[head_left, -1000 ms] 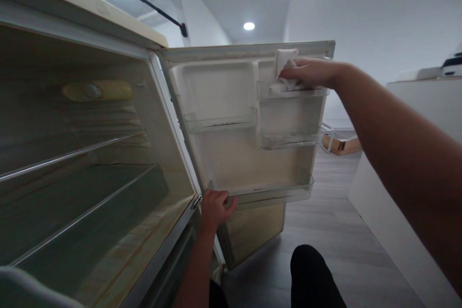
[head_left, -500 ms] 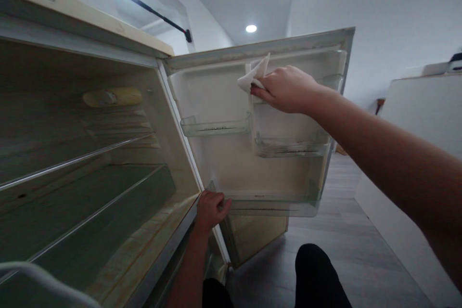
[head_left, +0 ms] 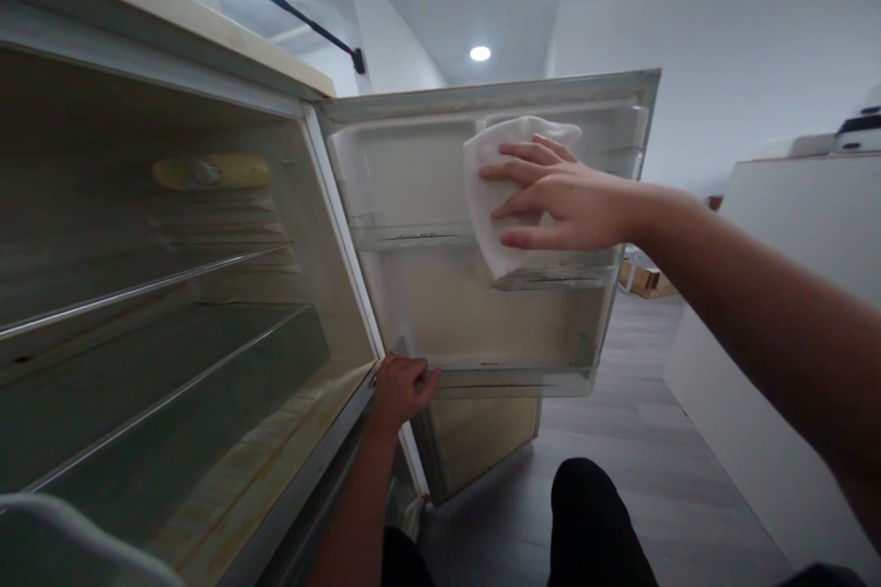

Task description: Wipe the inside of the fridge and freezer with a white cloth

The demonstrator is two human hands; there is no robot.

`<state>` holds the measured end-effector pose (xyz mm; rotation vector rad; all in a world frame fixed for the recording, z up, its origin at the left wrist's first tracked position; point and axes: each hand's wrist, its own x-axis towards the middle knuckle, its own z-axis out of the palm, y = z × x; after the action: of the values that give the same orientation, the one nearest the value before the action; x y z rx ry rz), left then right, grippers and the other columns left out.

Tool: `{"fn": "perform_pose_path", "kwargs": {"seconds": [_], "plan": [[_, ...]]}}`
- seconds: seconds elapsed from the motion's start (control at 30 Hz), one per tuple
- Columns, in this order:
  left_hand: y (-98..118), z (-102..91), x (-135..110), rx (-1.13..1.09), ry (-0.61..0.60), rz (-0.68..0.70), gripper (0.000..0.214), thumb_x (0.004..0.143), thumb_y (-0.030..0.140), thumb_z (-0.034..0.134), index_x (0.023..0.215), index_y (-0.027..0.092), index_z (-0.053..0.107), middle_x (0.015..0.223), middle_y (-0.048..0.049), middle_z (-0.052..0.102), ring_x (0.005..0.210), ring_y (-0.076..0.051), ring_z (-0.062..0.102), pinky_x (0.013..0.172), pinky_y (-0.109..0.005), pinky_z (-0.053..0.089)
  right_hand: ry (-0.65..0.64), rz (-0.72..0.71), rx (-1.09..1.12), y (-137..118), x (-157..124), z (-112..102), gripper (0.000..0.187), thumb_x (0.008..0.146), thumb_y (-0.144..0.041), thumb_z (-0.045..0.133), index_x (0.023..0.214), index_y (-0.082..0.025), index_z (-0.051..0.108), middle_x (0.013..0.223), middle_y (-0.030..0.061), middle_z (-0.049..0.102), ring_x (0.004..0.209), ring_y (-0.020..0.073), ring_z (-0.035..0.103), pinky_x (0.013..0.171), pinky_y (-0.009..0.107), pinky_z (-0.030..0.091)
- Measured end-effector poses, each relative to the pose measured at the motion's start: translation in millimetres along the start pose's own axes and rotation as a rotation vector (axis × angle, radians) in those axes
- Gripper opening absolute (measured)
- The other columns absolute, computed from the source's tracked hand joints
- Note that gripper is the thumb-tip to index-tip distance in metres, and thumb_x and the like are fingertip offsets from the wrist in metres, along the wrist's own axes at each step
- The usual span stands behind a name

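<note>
An open fridge door [head_left: 447, 312] stands ahead, its inner side facing me, with clear shelf bins across it. My right hand [head_left: 557, 197] lies flat with fingers stretched out, pressing a white cloth [head_left: 492, 202] against the door's inner wall between the upper bins. My left hand [head_left: 399, 390] is curled around the bottom corner of the door near the hinge. The fridge interior [head_left: 158, 312] gapes at the left, with wire shelves and a yellow light fitting [head_left: 210, 172] on its back wall.
A white counter or cabinet [head_left: 791, 312] runs along the right side. A cardboard box [head_left: 647, 280] lies on the grey wood floor beyond the door. My dark-clad knee [head_left: 592, 523] is at the bottom. A lower fridge door [head_left: 482, 436] hangs open beneath.
My right hand moved from the top right door bin leftward and down; the bunched cloth is now spread flat under open fingers. My left hand stayed at the door's lower corner.
</note>
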<state>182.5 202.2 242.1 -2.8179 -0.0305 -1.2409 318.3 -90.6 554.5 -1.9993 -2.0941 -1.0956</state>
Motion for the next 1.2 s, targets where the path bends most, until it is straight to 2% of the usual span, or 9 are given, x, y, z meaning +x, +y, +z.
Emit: {"fn": "perform_pose_path", "kwargs": {"seconds": [0.07, 0.17, 0.27, 0.4, 0.67, 0.8, 0.93, 1.07, 1.2], "plan": [[-0.1, 0.3, 0.2, 0.0, -0.004, 0.0, 0.041, 0.095, 0.044, 0.052, 0.059, 0.024, 0.049, 0.054, 0.0014, 0.06, 0.058, -0.019, 0.058, 0.071, -0.036, 0.038, 0.013, 0.089, 0.011, 2.6, 8.6, -3.3, 0.048, 0.094, -0.054, 0.057, 0.133, -0.026, 0.065, 0.154, 0.0084, 0.043, 0.142, 0.0407, 0.036, 0.117, 0.062, 0.028], [-1.0, 0.7, -0.3, 0.003, -0.001, -0.001, 0.041, 0.094, 0.043, 0.053, 0.059, 0.024, 0.049, 0.054, 0.0017, 0.06, 0.059, -0.019, 0.058, 0.072, -0.036, 0.038, 0.082, 0.28, -0.07, 13.1, 23.9, 7.2, 0.07, 0.088, -0.045, 0.068, 0.15, -0.02, 0.046, 0.145, 0.0174, 0.049, 0.129, 0.0416, 0.049, 0.106, 0.057, 0.041], [-1.2, 0.8, -0.4, 0.002, 0.0, 0.001, 0.041, 0.095, 0.043, 0.052, 0.059, 0.024, 0.049, 0.055, 0.0018, 0.061, 0.059, -0.018, 0.059, 0.073, -0.036, 0.039, 0.131, 0.386, -0.146, 21.1, 39.6, 28.3, 0.057, 0.091, -0.043, 0.064, 0.141, -0.018, 0.053, 0.122, 0.0175, 0.064, 0.117, 0.0391, 0.058, 0.101, 0.054, 0.045], [0.9, 1.2, 0.6, 0.002, -0.009, -0.007, 0.04, 0.095, 0.043, 0.051, 0.06, 0.024, 0.05, 0.057, 0.0016, 0.062, 0.06, -0.018, 0.06, 0.073, -0.035, 0.039, 0.205, 0.418, -0.117, 27.9, 52.4, 43.6, 0.043, 0.093, -0.046, 0.061, 0.125, -0.018, 0.062, 0.105, 0.0151, 0.068, 0.11, 0.0377, 0.062, 0.097, 0.054, 0.047], [3.2, -0.2, 2.8, 0.003, -0.026, -0.031, 0.043, 0.094, 0.044, 0.051, 0.057, 0.024, 0.047, 0.054, 0.0012, 0.06, 0.058, -0.018, 0.057, 0.071, -0.034, 0.038, -0.015, 0.364, 0.021, 48.9, 57.4, 20.2, 0.032, 0.084, -0.048, 0.071, 0.099, -0.02, 0.071, 0.087, 0.0107, 0.067, 0.113, 0.0392, 0.06, 0.102, 0.057, 0.043], [2.7, -1.8, 3.6, 0.007, -0.02, -0.017, 0.043, 0.095, 0.044, 0.049, 0.058, 0.024, 0.047, 0.054, 0.001, 0.059, 0.058, -0.019, 0.057, 0.071, -0.035, 0.038, 0.094, 0.407, -0.057, 35.1, 51.4, 30.8, 0.035, 0.088, -0.045, 0.066, 0.113, -0.021, 0.067, 0.091, 0.0105, 0.067, 0.109, 0.0367, 0.061, 0.1, 0.055, 0.044], [2.4, -0.5, 4.6, 0.007, -0.013, -0.011, 0.044, 0.095, 0.045, 0.05, 0.057, 0.024, 0.048, 0.053, 0.0008, 0.058, 0.058, -0.019, 0.056, 0.071, -0.035, 0.038, 0.217, 0.489, -0.198, 14.4, 43.3, 44.1, 0.039, 0.099, -0.041, 0.05, 0.129, -0.018, 0.057, 0.104, 0.0156, 0.066, 0.109, 0.0343, 0.06, 0.096, 0.049, 0.046], [2.5, 1.2, 5.2, 0.011, -0.021, -0.008, 0.044, 0.095, 0.045, 0.05, 0.056, 0.024, 0.048, 0.053, 0.0008, 0.058, 0.057, -0.018, 0.056, 0.07, -0.034, 0.037, 0.187, 0.564, -0.287, 7.2, 31.7, 40.1, 0.034, 0.102, -0.03, 0.04, 0.128, -0.014, 0.054, 0.112, 0.0197, 0.063, 0.111, 0.0356, 0.059, 0.096, 0.051, 0.045], [1.5, 4.4, 5.7, 0.025, -0.01, 0.004, 0.045, 0.096, 0.045, 0.05, 0.057, 0.024, 0.048, 0.054, 0.0007, 0.06, 0.058, -0.018, 0.057, 0.07, -0.035, 0.036, 0.144, 0.604, -0.353, 22.0, -1.2, 28.9, 0.03, 0.101, -0.025, 0.041, 0.125, -0.012, 0.054, 0.117, 0.0206, 0.061, 0.113, 0.0371, 0.057, 0.098, 0.056, 0.042]]}}
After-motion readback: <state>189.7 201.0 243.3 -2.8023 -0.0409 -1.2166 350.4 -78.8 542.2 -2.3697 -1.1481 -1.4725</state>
